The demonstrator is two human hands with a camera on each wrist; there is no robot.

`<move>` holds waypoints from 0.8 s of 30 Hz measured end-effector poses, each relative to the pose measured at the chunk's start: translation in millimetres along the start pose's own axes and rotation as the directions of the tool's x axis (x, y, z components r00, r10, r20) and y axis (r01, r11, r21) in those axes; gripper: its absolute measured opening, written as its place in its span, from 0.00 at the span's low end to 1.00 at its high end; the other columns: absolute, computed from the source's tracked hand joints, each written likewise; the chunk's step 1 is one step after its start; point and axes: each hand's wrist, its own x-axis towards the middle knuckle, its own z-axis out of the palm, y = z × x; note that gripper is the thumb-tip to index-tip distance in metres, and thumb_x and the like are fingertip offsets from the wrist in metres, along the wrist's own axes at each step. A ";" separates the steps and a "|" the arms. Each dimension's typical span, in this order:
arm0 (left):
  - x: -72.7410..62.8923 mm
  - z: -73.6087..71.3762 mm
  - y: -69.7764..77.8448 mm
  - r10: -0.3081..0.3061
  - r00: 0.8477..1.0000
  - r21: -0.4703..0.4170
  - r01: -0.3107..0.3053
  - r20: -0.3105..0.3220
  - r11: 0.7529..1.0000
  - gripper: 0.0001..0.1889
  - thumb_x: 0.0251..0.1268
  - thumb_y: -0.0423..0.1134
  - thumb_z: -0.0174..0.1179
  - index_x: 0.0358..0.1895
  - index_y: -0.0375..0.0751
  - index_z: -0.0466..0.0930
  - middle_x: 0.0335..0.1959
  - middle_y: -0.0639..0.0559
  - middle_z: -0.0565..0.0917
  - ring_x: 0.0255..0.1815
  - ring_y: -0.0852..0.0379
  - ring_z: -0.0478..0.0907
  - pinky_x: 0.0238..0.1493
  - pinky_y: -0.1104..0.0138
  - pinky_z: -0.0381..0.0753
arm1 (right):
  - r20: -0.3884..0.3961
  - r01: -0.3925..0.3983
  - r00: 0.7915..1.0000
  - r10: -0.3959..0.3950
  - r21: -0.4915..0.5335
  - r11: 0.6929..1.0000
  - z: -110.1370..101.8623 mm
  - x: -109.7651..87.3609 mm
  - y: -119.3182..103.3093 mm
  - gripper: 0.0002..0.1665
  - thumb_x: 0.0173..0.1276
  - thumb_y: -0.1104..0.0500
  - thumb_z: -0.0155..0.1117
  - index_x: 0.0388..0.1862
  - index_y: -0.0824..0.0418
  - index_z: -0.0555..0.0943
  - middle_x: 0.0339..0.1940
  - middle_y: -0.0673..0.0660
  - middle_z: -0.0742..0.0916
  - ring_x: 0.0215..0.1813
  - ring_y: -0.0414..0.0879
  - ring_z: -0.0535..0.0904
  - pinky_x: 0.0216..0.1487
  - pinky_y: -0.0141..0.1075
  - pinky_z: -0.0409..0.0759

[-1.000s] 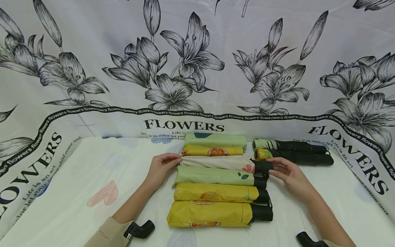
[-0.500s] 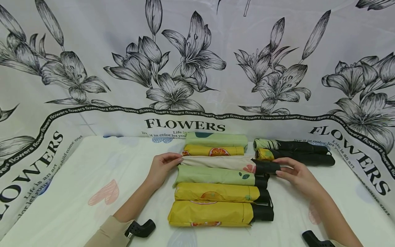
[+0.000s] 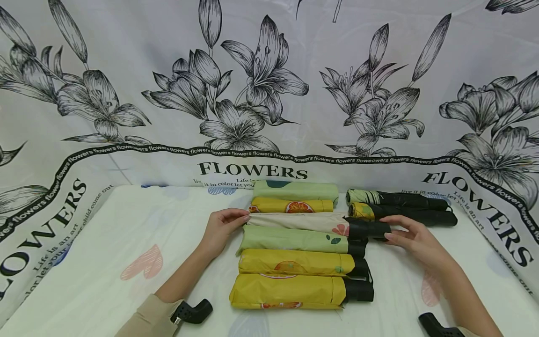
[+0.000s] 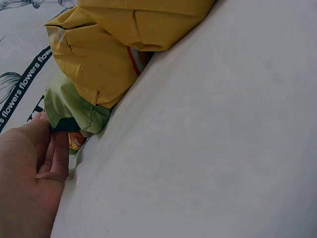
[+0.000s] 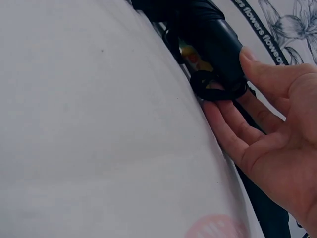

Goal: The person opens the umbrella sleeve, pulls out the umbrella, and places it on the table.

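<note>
Several folding umbrellas in cloth sleeves lie in a column in the head view. My left hand (image 3: 218, 232) pinches the closed left end of a cream sleeve (image 3: 299, 222) with a red flower. From the sleeve's right end sticks a folded black umbrella (image 3: 372, 229), whose handle end my right hand (image 3: 417, 241) grips between thumb and fingers. In the right wrist view the black handle (image 5: 225, 52) has a strap loop (image 5: 210, 91) hanging at the fingers. A green sleeve (image 4: 74, 101) hides the cream one from the left wrist view.
Below lie a green sleeved umbrella (image 3: 290, 239) and two yellow ones, the upper (image 3: 261, 262) and lower (image 3: 286, 292). Behind are an empty-looking green sleeve (image 3: 307, 191) and a yellow sleeve (image 3: 273, 205). Two bare black umbrellas (image 3: 417, 215) lie back right, before a flowered curtain (image 3: 311, 131).
My right hand has moved to the right, drawing the black umbrella farther out of the cream sleeve. My left hand has kept its pinch on the sleeve's end.
</note>
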 end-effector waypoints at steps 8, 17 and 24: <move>-0.3 -0.3 -0.1 0.001 1.000 -0.019 -0.001 0.002 1.000 0.11 0.69 0.25 0.68 0.49 0.19 0.85 0.40 0.44 0.91 0.38 0.66 0.84 0.41 0.76 0.82 | -0.039 -0.061 0.998 0.055 -0.172 0.983 -6.9 -2.5 -0.8 0.25 0.77 0.59 0.68 0.69 0.66 0.76 0.59 0.32 0.77 0.56 0.18 0.73 0.53 0.20 0.78; -0.2 0.3 0.0 -0.008 1.000 -0.014 0.008 0.001 1.000 0.11 0.69 0.26 0.68 0.49 0.19 0.85 0.41 0.41 0.90 0.38 0.66 0.83 0.41 0.75 0.82 | 0.001 -0.035 0.999 0.036 -0.073 0.997 -12.3 -3.6 1.0 0.22 0.77 0.64 0.66 0.68 0.66 0.77 0.59 0.30 0.77 0.57 0.21 0.76 0.52 0.23 0.81; 0.3 -0.4 -0.9 -0.006 1.000 -0.016 0.006 0.005 1.000 0.11 0.69 0.26 0.69 0.49 0.20 0.86 0.41 0.43 0.91 0.38 0.66 0.83 0.41 0.75 0.82 | 0.019 0.015 1.000 -0.016 0.043 0.999 -21.2 -8.2 9.9 0.22 0.77 0.71 0.61 0.67 0.60 0.79 0.59 0.33 0.79 0.56 0.25 0.81 0.50 0.27 0.85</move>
